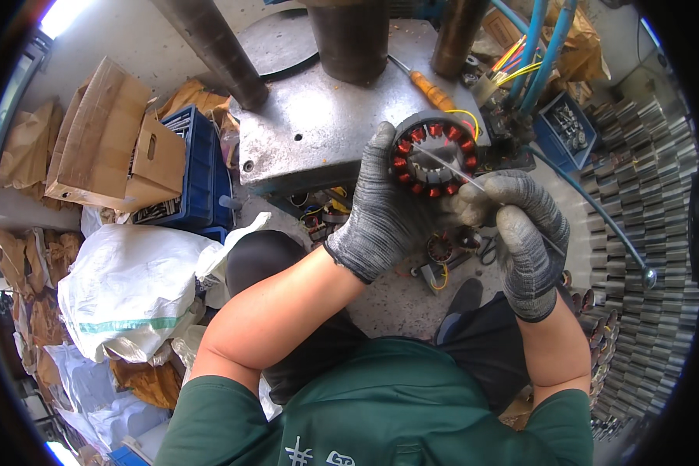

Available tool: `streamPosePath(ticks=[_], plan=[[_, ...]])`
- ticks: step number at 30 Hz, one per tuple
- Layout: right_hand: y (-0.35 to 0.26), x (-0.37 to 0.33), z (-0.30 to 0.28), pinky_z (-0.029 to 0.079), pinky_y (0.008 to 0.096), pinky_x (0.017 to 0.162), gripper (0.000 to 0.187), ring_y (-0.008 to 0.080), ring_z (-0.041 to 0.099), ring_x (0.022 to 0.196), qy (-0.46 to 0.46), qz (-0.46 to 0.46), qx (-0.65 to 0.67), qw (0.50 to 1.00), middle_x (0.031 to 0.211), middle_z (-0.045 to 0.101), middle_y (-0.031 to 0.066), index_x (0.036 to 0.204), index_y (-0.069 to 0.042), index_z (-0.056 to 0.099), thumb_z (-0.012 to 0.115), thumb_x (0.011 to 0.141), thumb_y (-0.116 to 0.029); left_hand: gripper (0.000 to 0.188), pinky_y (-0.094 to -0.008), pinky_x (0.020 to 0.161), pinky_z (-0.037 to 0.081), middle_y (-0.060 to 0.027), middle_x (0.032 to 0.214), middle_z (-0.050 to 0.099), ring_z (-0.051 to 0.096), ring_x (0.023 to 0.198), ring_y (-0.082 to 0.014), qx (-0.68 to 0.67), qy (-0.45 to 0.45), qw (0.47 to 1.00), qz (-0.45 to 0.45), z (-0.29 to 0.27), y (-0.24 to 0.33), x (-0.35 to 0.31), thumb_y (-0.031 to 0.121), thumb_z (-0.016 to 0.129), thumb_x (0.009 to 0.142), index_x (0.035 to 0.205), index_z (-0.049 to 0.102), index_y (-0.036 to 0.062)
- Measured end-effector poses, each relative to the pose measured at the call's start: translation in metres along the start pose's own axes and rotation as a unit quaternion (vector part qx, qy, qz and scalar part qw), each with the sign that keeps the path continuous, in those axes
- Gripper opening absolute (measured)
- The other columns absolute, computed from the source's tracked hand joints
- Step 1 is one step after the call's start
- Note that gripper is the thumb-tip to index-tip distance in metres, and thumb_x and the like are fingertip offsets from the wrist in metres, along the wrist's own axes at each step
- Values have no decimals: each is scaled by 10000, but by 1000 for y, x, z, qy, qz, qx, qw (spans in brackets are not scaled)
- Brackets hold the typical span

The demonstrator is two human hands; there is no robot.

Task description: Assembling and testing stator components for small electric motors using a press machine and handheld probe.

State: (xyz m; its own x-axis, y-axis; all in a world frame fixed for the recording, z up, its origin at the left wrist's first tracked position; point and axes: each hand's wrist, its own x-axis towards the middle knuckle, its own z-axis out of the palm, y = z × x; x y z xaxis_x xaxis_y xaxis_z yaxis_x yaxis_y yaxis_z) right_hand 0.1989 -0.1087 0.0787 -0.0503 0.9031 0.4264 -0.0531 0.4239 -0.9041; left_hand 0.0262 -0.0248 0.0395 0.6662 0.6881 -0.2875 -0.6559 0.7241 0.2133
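My left hand, in a grey knit glove, grips a round motor stator by its left side, thumb up along the rim. Red-copper windings ring the inside of the stator, and a yellow wire loops off behind it. In my gloved right hand is a thin metal rod, pinched between thumb and fingers. The rod's far end reaches across the stator's opening; whether its tip touches a winding, I cannot tell. Just beyond the stator, a wooden-handled tool lies on the metal press bed.
Thick steel columns rise from the press bed. At left stand a blue crate with a cardboard box, and a white sack. Stacked metal cores line the right. Another stator and scissors sit below my hands.
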Motion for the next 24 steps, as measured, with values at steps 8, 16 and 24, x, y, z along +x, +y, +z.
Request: streamPosePath(ticks=[8,16,24], plan=[[3,0,-1,592,384,927,295,198,716,961,6,14,32,999,1157,773,169,1271,44,711,606,1072,-146,926,-594,1174,481,-173,1387,672,653,1284,-354,21,-2,1000,3,2,-1,-1,830,406,1001,1491,605,70],[9,6,-10,630,469,894,303,238,744,911,20,121,237,964,1137,777,220,1225,37,730,649,1020,-172,911,-544,1174,487,-168,1398,678,648,1299,-343,23,-17,1000,5,-3,3,1,806,483,958,1492,610,79],[21,9,-18,623,570,1004,305,287,786,899,-9,167,379,910,1139,788,240,1227,13,746,653,1005,-174,893,-551,1148,501,-177,1370,693,662,1263,-356,25,-71,997,-10,-14,7,1,807,520,941,1448,644,83]])
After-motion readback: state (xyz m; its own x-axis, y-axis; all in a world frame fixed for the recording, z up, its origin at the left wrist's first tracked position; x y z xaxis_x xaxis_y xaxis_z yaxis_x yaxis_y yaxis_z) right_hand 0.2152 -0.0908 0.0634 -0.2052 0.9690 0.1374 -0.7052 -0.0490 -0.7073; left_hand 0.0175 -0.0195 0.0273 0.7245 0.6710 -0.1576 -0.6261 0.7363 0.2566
